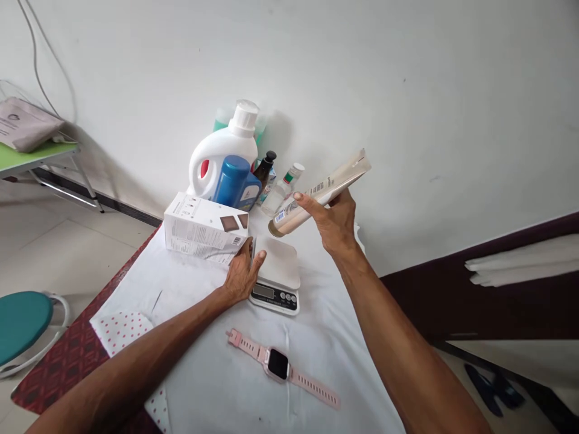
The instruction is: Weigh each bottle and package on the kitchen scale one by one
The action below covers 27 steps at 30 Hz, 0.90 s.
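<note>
While the right hand point(338, 224) grips a pale tube point(332, 184) in the air, its cap end slanting down to the left just above the far end of a kitchen scale point(277, 260), the left hand point(240, 276) lies open with its thumb spread, its fingers at the right end of a white box point(203, 220) and its thumb beside the scale; whether those fingers press on the box I cannot tell. The box lies near the left edge of the cloth-covered table point(203, 374); behind it, toward the far edge by the wall, stand a white jug point(226, 143), a blue bottle point(231, 181), a dark pump bottle point(263, 170) and a clear bottle point(278, 196) with a white cap; a pink-strapped watch point(277, 364) lies nearer the near edge, well apart from both hands.
</note>
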### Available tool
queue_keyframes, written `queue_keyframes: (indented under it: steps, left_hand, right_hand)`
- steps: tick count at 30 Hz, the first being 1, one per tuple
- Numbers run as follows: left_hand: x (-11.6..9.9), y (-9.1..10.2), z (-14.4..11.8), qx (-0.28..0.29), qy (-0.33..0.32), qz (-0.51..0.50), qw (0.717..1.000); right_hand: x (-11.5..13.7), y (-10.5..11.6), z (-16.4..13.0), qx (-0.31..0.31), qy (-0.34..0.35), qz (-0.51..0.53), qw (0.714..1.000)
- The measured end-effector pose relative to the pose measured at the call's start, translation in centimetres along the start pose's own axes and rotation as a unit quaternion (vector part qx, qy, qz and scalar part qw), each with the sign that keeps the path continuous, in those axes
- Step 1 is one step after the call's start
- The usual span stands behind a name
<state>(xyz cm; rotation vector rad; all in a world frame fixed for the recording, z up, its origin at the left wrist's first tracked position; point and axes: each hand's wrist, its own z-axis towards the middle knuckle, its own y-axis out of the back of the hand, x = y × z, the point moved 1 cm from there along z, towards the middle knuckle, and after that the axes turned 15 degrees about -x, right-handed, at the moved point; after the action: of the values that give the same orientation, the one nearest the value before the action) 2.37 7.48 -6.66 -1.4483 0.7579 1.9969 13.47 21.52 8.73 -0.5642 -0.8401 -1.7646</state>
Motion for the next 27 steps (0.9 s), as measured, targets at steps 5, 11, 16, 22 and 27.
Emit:
queue_keyframes:
  steps: [5, 11, 16, 22, 27]
  left_hand:
    - [-0.2, 0.3, 0.1, 0.014, -0.014, 0.030, 0.999]
    - [-0.3, 0.4, 0.0, 0.014, -0.019, 0.040, 0.999]
    - [-0.3, 0.4, 0.0, 0.017, -0.010, 0.037, 0.999]
    - [-0.2, 0.4, 0.0, 0.016, -0.017, 0.037, 0.999]
    - [-0.3, 0.4, 0.0, 0.017, -0.031, 0.044, 0.998]
  right_hand:
    - [0.3, 3.1, -3.8, 0.027, -0.083, 0.011, 0.996]
    - [-0.4, 3.8, -6.1, 0.032, -0.103, 0.006, 0.994]
    - [0.1, 4.0, -6.9, 0.075, -0.086, 0.019, 0.993]
    - [-4.3, 7.0, -10.7, 0.012, -0.159, 0.050, 0.986]
    - [-10.5, 10.3, -14.6, -0.066, -0.242, -0.024, 0.968]
